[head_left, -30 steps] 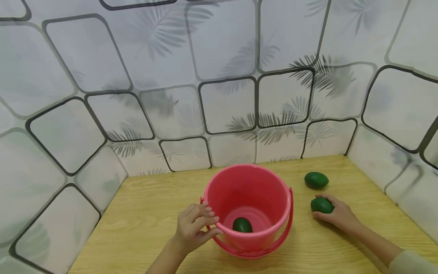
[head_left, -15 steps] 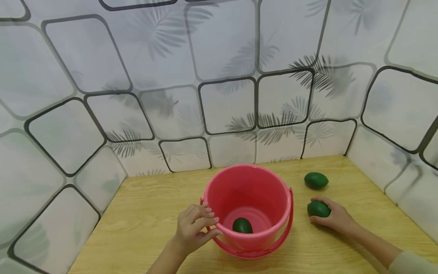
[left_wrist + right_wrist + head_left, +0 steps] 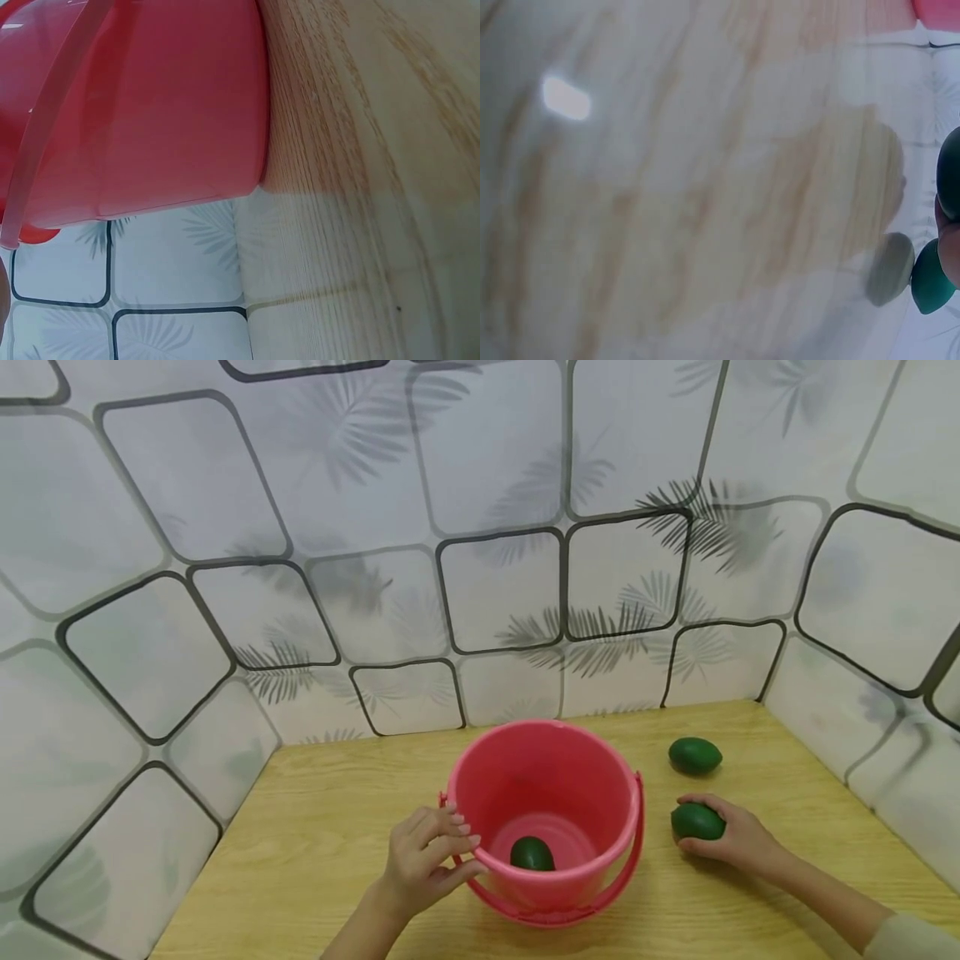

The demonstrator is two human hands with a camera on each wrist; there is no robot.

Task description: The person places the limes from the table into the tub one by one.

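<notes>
A pink bucket (image 3: pixel 558 881) stands upright on the wooden table, its handle (image 3: pixel 637 852) hanging down at the front and right. My left hand (image 3: pixel 423 856) grips its left rim, fingers over the edge and thumb outside; the left wrist view shows the bucket's side (image 3: pixel 187 97) close up. One dark green oval fruit (image 3: pixel 532 853) lies on the bucket's floor. Right of the bucket, my right hand (image 3: pixel 738 835) holds a second green fruit (image 3: pixel 697 821) between thumb and fingers. In the right wrist view wall shows between this fruit (image 3: pixel 949 172) and the tabletop.
A third green fruit (image 3: pixel 694 755) lies on the table (image 3: pixel 337 810) beyond my right hand. Patterned wall covering (image 3: pixel 495 593) rises behind the table and along its right side (image 3: pixel 862 727). The shiny tabletop reflects the fruit and hand in the right wrist view.
My right hand has shifted slightly left and nearer to me with the fruit in its grip. My left hand, the bucket and the other fruits have stayed in place.
</notes>
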